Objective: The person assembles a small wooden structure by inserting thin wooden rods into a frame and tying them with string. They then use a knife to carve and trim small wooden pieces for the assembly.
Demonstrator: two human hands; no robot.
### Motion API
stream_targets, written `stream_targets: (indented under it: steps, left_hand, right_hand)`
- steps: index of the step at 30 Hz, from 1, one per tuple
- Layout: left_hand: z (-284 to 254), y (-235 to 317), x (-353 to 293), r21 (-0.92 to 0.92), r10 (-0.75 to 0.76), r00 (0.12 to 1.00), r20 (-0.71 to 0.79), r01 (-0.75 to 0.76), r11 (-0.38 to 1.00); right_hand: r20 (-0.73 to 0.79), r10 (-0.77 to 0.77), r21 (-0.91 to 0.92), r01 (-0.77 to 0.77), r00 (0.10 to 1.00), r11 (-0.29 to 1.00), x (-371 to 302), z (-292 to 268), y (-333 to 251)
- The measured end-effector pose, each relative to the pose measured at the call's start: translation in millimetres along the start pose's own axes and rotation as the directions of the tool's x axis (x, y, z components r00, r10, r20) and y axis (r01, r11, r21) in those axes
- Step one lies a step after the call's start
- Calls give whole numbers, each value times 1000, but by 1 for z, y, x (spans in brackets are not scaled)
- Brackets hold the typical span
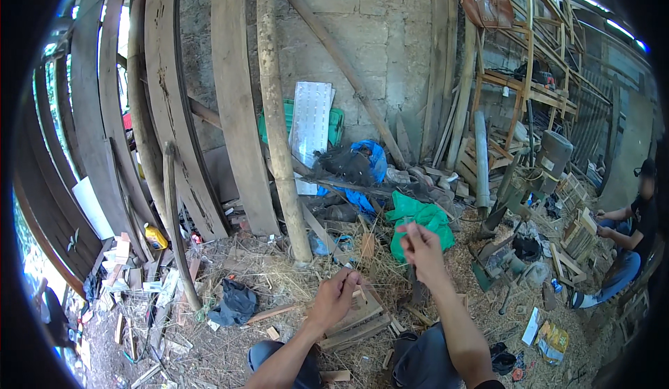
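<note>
My left hand (334,300) is closed, its thumb pressed against the curled fingers, above some wooden pieces (357,325) lying between my knees. A small pale tip shows by its thumb, too small to name. My right hand (424,251) is raised higher and farther right, its fingers pinched together in front of a green plastic bag (440,220). What it holds, if anything, I cannot make out. Below its wrist a dark, narrow shape (418,293) shows, and I cannot tell whether the hand touches it. The two hands are apart.
Tall planks (240,110) and a bamboo pole (277,124) lean at the back. Straw and wood scraps cover the ground. A black plastic bag (235,302) lies left, a yellow bottle (155,236) beyond. At right stand a machine (516,246) and a seated person (627,232) holding wood.
</note>
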State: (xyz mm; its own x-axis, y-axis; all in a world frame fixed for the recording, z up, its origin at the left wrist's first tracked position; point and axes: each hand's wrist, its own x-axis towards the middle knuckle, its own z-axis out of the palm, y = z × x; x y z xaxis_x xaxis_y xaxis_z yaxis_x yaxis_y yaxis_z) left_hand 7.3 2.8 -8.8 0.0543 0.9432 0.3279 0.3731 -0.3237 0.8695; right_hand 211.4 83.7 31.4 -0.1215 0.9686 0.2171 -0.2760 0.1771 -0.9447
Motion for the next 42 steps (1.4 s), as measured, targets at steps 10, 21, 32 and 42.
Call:
stream_targets:
  steps: [10, 21, 32, 42]
  left_hand:
    - [2, 15, -3, 175, 76, 997, 7, -76, 982]
    - [-2, 20, -5, 61, 125, 992, -8, -125, 990]
    - [-3, 14, -3, 39, 61, 998, -3, -61, 997]
    - [-7, 19, -6, 19, 97, 994, 56, -98, 995]
  right_hand:
    - [320, 60, -20, -56, 945, 998, -18, 29, -4]
    - [248, 75, 36, -87, 966, 996, -7, 21, 2]
    - [411, 117, -159, -55, 904, 986, -21, 41, 3]
    - [66, 138, 34, -140, 988, 990, 3, 11, -3]
